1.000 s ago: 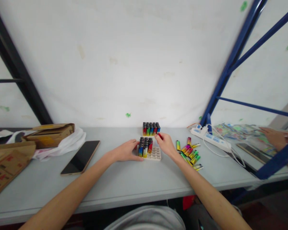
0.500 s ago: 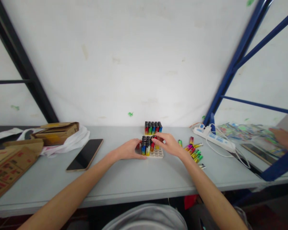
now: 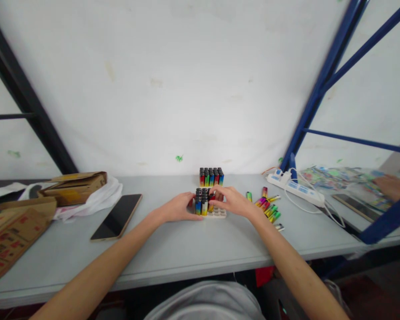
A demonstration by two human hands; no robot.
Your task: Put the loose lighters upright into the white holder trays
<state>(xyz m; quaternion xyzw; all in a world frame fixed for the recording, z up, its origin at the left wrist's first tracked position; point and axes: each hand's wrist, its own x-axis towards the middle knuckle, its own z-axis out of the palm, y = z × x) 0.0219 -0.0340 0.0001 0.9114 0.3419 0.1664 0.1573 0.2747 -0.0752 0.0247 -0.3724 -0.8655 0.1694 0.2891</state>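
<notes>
A pale tray with round holes [image 3: 219,214] lies on the table in front of me, its left part filled with upright, black-topped lighters [image 3: 204,207] in colour-fading bodies. My left hand [image 3: 180,207] grips the tray's left end, thumb along the front edge and fingers round the side. Over the middle of the tray, my right hand [image 3: 230,201] has its thumb and fingers closed at a red lighter [image 3: 211,203], which they partly hide. Open holes show at the tray's front right. Behind stands a block of more upright lighters [image 3: 211,177].
Several loose lighters [image 3: 268,207] lie to the right, near a white power strip [image 3: 296,189] with cables. On the left are a phone [image 3: 117,217], cardboard boxes [image 3: 76,189] and a white plastic bag [image 3: 102,195]. Another person's hand [image 3: 391,186] shows beyond the blue post.
My right hand's fingers have shifted slightly left and curled more over the lighters in the tray. My left hand keeps its place. The whole view has moved a little.
</notes>
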